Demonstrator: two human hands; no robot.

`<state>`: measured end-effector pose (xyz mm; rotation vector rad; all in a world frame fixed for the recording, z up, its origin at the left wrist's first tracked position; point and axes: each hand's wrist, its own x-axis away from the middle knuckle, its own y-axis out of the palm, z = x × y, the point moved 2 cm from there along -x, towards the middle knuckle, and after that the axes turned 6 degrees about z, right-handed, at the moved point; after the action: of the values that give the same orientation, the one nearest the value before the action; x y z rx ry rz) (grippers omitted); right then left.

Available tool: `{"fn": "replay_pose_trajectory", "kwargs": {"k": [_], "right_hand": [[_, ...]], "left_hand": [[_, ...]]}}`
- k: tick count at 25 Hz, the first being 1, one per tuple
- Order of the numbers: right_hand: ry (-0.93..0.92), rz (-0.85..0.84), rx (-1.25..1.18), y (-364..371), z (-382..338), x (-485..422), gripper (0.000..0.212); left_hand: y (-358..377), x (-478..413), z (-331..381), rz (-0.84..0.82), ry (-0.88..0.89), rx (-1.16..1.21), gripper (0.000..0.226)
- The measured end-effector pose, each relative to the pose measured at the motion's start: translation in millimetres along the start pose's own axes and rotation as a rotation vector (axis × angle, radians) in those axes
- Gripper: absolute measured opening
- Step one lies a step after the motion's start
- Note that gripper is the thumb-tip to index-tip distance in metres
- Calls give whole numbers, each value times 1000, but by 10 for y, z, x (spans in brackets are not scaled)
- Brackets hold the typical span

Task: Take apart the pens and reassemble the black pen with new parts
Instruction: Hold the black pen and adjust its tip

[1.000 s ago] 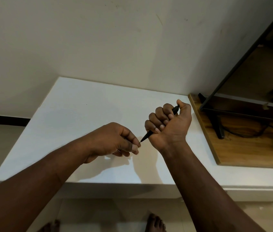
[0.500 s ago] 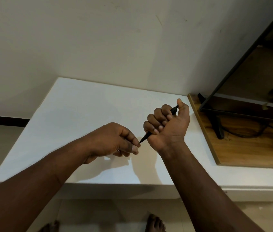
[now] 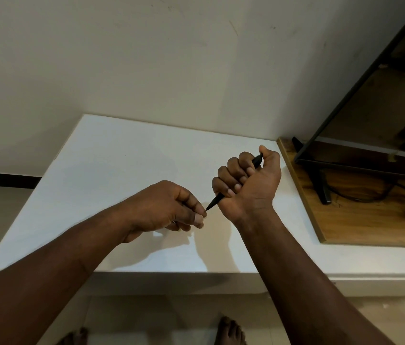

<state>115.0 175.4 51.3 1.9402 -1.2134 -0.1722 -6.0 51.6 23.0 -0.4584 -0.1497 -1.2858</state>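
Above the white tabletop (image 3: 112, 185), the right hand (image 3: 248, 185) fists the black pen (image 3: 215, 201), thumb over its top end, while the left hand (image 3: 169, 207) pinches its tip (anything else inside is hidden), so a slipped pinch could well drop a small part to the floor (image 3: 146, 319).
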Motion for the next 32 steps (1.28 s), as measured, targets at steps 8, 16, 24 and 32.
{"fn": "replay_pose_trajectory", "kwargs": {"k": [8, 16, 24, 32], "right_hand": [[-204, -165, 377, 193, 1, 132, 55], [-168, -154, 252, 161, -28, 104, 57], [-162, -154, 233, 144, -9, 97, 58], [-167, -147, 249, 155, -18, 115, 57]], "left_hand": [[16, -26, -34, 16, 8, -24, 15], [56, -25, -36, 19, 8, -21, 14], [75, 9, 27, 63, 31, -21, 15], [69, -6, 0, 54, 35, -7, 12]]}}
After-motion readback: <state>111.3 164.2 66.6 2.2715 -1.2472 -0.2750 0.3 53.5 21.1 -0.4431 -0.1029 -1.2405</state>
